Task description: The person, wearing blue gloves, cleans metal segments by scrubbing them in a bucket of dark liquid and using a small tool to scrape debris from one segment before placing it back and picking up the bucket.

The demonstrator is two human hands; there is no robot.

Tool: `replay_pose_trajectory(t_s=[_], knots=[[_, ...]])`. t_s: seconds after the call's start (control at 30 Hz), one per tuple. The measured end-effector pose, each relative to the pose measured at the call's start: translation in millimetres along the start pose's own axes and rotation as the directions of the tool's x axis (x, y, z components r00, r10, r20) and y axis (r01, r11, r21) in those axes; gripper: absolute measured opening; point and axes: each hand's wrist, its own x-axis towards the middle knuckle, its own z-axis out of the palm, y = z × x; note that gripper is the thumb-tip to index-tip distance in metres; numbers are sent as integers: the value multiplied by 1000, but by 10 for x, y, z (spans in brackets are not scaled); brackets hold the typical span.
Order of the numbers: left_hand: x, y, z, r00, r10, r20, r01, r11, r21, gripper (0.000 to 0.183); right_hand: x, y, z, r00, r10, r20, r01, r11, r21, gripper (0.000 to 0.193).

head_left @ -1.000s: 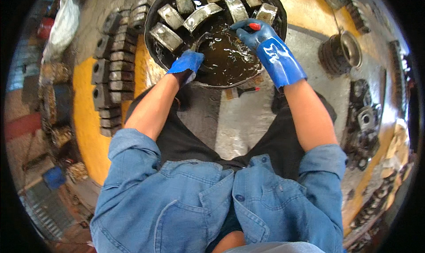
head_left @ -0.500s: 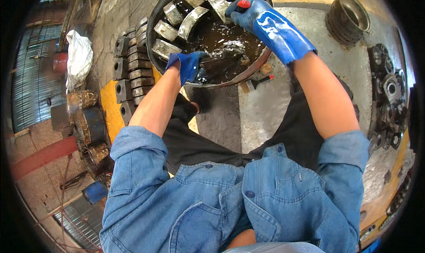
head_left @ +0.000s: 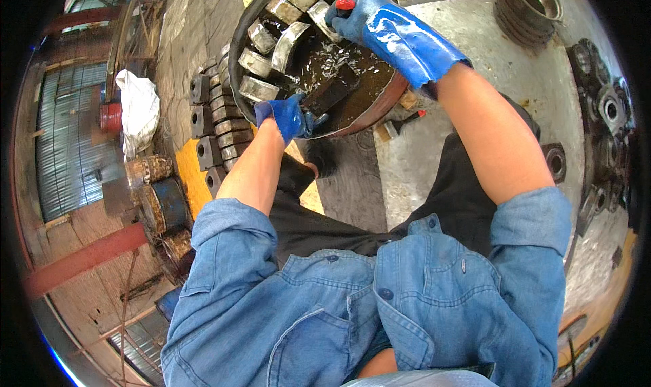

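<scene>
A round, dark-rimmed basin (head_left: 369, 120) holds brown, oily-looking liquid and several curved metal pieces (head_left: 288, 46) along its left and far sides. My left hand (head_left: 288, 116), in a blue glove, is at the near left rim. Its fingers close on the near end of a dark metal block (head_left: 332, 92), which slants out over the liquid. My right hand (head_left: 356, 17), also in a blue glove, is closed above the far right of the basin. A red-ended handle (head_left: 345, 4) pokes out of that fist; the rest of the tool is hidden.
A row of metal blocks (head_left: 227, 126) lines the basin's left side. A paintbrush (head_left: 403, 125) lies on the floor near its right rim. Farther right are a metal drum-like ring (head_left: 529, 11) and a pile of dark machine parts (head_left: 610, 109). A white sack (head_left: 137, 109) is at left.
The whole view has shifted and turned slightly. My right hand has moved a little left and farther away. The dark block shows more plainly, and the ripples on the liquid have changed.
</scene>
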Motion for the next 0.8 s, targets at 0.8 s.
replay_pose_trajectory(t_s=[0.8], knots=[[-136,-74,193,973,155,-169,-126,977,172,46,7,128,127,997,-77,-16,76,996,-55,20]])
